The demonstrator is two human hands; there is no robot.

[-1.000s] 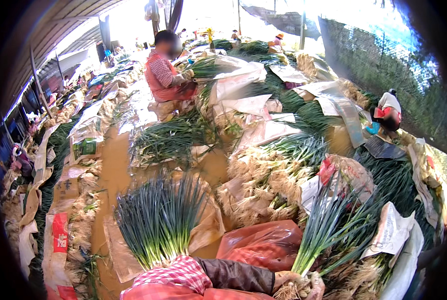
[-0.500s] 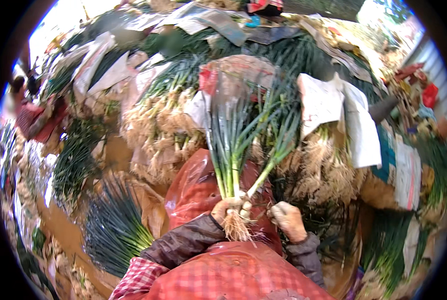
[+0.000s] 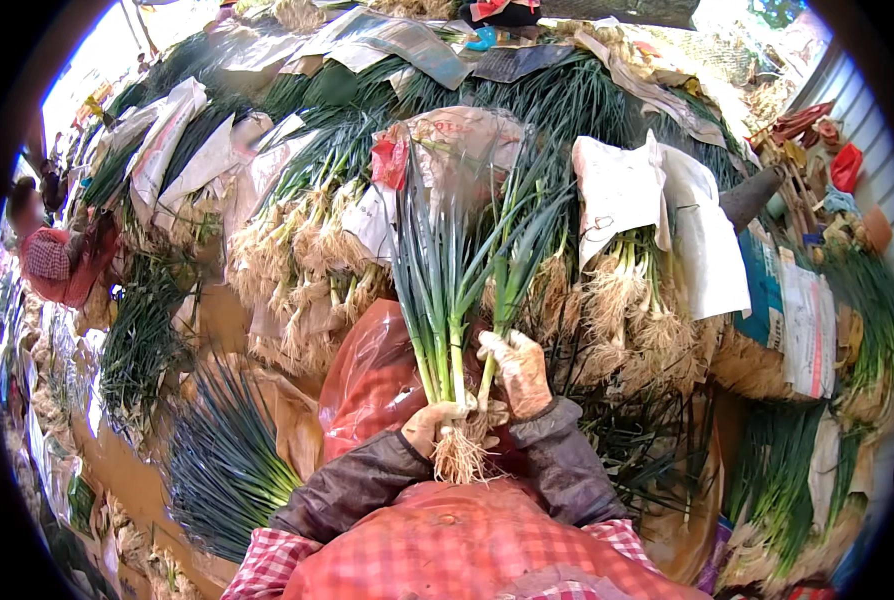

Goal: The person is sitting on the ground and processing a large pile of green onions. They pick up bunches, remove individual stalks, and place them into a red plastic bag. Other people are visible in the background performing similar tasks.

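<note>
A small bunch of green onions [image 3: 449, 345] stands upright in front of me, its leaves fanning away and its pale roots [image 3: 460, 455] hanging toward my lap. Low on the white stems, just above the roots, my left hand [image 3: 430, 424] is closed around the bunch. My right hand [image 3: 520, 374] is closed at the rightmost stalk [image 3: 488, 378], fingertips and thumb against its pale lower stem. Part of its grip is hidden behind the stems. Under both hands lies the red plastic apron [image 3: 372, 375] covering my legs.
To my left lies a large bundle of green onions [image 3: 229, 460]. Heaped onions with roots facing me [image 3: 312, 245] stretch ahead, partly under white sacks [image 3: 622, 190]. More bundles [image 3: 782, 490] lie at right. A person in a checked top [image 3: 57, 265] is at the far left.
My right hand has moved left and up from beside the bunch onto its right stalk, which now stands more upright against the others. My left hand keeps its hold near the roots.
</note>
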